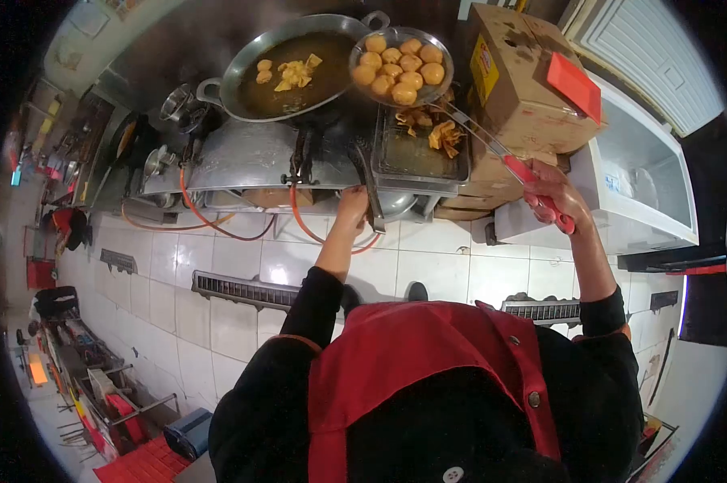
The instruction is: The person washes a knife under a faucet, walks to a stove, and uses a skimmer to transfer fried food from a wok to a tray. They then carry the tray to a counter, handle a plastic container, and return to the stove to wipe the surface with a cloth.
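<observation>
My right hand [553,195] is closed around the red handle of a long metal skimmer [482,133]. Round golden-brown fried balls [399,66] fill the skimmer's bowl, held above the right side of a wide wok [233,80]. In the wok's brown oil float a crinkled yellow fried wonton cluster [297,74] and a few balls [264,71]. My left hand [353,207] is closed on a pair of metal tongs [370,189] at the stove's front edge. A metal tray [416,165] right of the wok contains browned crinkled fried pieces [446,138].
Stacked cardboard boxes [504,97] stand right of the tray, with a red plastic piece [574,87] on top. Beside them is a white cabinet [641,173]. Orange gas hoses [300,216] hang below the stove. Floor drains [242,290] cross the white tiles.
</observation>
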Tool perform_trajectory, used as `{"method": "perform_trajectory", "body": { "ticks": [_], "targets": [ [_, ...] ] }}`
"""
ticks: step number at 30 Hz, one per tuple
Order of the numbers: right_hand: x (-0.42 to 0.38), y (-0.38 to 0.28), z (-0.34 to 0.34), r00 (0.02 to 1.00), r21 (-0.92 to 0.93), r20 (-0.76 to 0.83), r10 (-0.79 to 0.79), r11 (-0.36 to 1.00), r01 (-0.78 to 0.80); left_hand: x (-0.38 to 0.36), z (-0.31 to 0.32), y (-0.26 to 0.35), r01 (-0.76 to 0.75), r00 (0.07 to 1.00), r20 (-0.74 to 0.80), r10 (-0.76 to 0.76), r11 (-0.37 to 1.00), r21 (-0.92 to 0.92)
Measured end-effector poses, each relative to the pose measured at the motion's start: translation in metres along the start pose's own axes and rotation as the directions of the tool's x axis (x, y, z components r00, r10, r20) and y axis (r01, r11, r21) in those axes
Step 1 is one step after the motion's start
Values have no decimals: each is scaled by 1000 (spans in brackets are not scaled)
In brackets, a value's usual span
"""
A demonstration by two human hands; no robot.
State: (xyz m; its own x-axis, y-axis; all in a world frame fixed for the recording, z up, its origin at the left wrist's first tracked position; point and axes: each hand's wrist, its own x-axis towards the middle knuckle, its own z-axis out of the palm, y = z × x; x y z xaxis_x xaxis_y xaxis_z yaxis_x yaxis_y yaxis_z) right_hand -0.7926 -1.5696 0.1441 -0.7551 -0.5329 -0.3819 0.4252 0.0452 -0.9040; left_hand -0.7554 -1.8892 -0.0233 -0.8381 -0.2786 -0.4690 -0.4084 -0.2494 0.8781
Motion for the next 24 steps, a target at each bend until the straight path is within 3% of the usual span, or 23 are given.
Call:
{"method": "perform_trajectory", "body": {
  "ticks": [4,9,13,16,22,24],
  "targets": [
    [-11,24,-41,999,25,26,20,999,-21,1,29,-8,65,997,-40,-66,998,-21],
    [-8,49,-66,1000,-241,-10,15,970,-17,13,50,-20,101,989,-104,-102,995,-11],
    [3,69,-81,999,-281,-30,37,959,-44,27,61,-24,163,976,-157,-152,985,56],
    [8,75,-87,999,-349,-10,43,936,-44,51,62,-46,126,981,-154,-115,990,67],
    [10,75,-85,1000,-483,-28,-9,875,-6,31,76,-30,177,982,-60,-177,984,-12],
    [12,69,-84,996,-671,-67,-54,742,-5,21,80,-21,158,978,-152,-145,984,83]
  ]
}}
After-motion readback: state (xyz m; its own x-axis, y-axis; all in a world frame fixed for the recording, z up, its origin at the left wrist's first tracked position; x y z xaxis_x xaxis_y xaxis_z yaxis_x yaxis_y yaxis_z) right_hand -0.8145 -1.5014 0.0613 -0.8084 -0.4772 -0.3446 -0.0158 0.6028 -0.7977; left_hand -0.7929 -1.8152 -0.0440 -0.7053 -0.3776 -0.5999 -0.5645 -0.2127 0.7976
